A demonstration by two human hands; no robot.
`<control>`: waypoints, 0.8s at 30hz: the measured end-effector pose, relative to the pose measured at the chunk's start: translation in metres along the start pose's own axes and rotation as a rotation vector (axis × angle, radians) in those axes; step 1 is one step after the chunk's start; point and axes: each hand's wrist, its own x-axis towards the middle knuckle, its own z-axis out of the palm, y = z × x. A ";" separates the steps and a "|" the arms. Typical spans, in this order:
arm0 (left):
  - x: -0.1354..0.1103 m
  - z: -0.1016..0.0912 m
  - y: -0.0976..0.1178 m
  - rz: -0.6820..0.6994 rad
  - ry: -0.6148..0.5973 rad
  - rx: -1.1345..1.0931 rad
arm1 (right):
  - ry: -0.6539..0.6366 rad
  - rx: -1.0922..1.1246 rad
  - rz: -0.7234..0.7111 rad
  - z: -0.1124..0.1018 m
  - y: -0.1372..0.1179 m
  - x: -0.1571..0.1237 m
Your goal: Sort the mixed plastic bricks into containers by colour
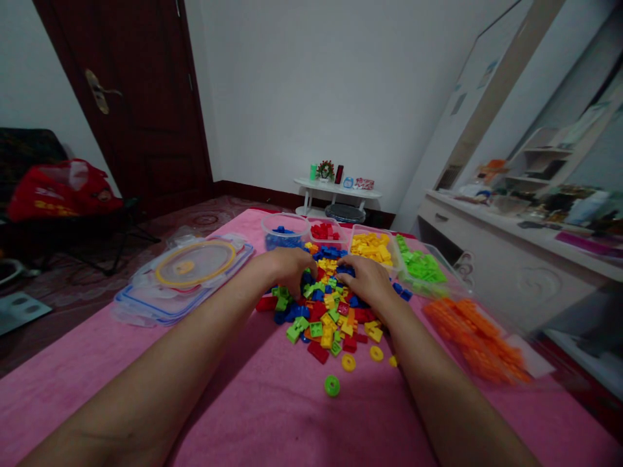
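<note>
A mixed heap of toy building bricks (328, 308) in blue, red, yellow and green lies on the pink cloth (272, 402). My left hand (288, 264) reaches into the heap's far left side, fingers curled downward. Its fingertips are partly hidden, and dark blue and green bricks lie right by them. From the right, my right hand (366, 277) bends over the pile, with a blue brick (346, 270) between thumb and fingers. Nearer to me lie a green wheel (331, 386) and a yellow ring (348, 362).
Behind the heap stand a round tub (285, 224) with blue bricks and clear boxes of red bricks (325, 231), yellow bricks (372, 248) and green bricks (419, 263). Orange pieces (474, 337) fill a box at right. Stacked lids (187, 275) lie at left.
</note>
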 end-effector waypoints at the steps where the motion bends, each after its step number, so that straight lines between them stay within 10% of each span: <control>1: 0.001 0.003 0.006 -0.024 0.033 0.036 | 0.004 0.009 0.006 -0.002 -0.001 0.000; 24: 0.016 0.013 -0.008 0.025 0.182 -0.041 | 0.050 0.195 -0.023 -0.013 -0.013 0.000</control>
